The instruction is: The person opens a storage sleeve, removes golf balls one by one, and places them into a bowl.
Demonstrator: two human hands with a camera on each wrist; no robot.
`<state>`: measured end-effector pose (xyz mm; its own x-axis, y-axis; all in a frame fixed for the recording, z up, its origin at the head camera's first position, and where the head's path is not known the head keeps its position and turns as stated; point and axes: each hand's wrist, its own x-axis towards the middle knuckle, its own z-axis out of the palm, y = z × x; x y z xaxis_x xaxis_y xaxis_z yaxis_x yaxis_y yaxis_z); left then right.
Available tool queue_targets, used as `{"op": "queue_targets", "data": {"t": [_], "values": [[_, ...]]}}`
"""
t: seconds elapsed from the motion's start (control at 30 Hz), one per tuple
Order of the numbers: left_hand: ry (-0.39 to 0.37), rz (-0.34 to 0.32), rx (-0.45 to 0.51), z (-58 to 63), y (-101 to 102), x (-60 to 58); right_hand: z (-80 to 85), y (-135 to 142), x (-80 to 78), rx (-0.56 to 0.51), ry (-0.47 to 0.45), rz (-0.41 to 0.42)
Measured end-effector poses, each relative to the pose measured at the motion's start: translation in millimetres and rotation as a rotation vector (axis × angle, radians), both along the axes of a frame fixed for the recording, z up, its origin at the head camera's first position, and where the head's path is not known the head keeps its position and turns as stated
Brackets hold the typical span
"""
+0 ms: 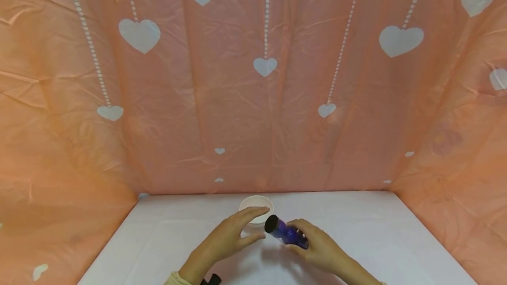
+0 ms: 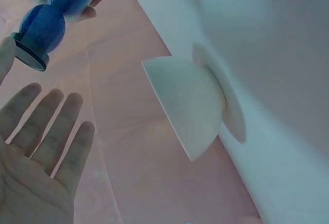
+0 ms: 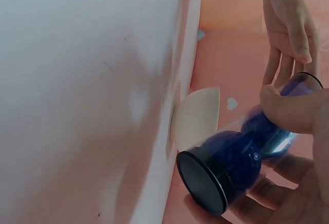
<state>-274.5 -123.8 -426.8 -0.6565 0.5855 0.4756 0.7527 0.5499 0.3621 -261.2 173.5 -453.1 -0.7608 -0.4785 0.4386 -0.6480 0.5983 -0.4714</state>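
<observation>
My right hand grips a clear tube of blue balls, its thumb on one side and fingers curled round the other. The tube is tilted above the table, and its black end cap shows large in the right wrist view. My left hand is held beside the tube's upper left end, thumb and fingers spread, with nothing in its grasp. In the left wrist view its thumb lies close to the tube's dark end; I cannot tell whether they touch. Behind both hands a white bowl stands upright.
A white-covered table lies under the hands. Its back edge meets a pink-orange curtain with white hearts, which also closes in both sides. Near the left wrist a small black object shows at the bottom edge.
</observation>
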Motion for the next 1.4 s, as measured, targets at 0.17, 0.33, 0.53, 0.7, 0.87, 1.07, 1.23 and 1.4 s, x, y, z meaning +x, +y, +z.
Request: {"op": "queue_targets", "data": {"t": [0.17, 0.33, 0.53, 0.7, 0.87, 1.07, 1.23, 1.4], "values": [[0.040, -0.048, 0.009, -0.4, 2.7, -0.3, 0.7, -1.1, 1.9, 0.021, 0.003, 0.018], [0.054, -0.095, 0.011, -1.7, 4.8, -1.5, 0.0, -1.6, 3.8, 0.027, -0.012, 0.041], [0.084, -0.099, 0.010, -2.9, 6.0, -1.2, -1.0, -1.8, 3.7, 0.017, -0.056, 0.072], [0.078, -0.068, 0.010, -1.8, 4.0, -1.1, -0.4, -2.1, 1.3, -0.045, -0.131, 0.124], [0.037, -0.048, 0.028, -1.6, 1.4, -2.9, -0.9, -3.0, -1.6, -0.096, -0.151, 0.154], [0.011, -0.096, 0.059, -1.8, 0.7, -5.9, -6.5, -1.7, -5.2, -0.085, -0.068, 0.114], [-0.116, -0.220, 0.130, -2.5, 0.5, -8.9, -6.9, 0.4, -5.4, -0.050, -0.067, 0.131], [-0.185, -0.269, 0.170, -1.7, -0.5, -9.3, -6.8, 1.6, -4.4, -0.031, -0.085, 0.145]]}}
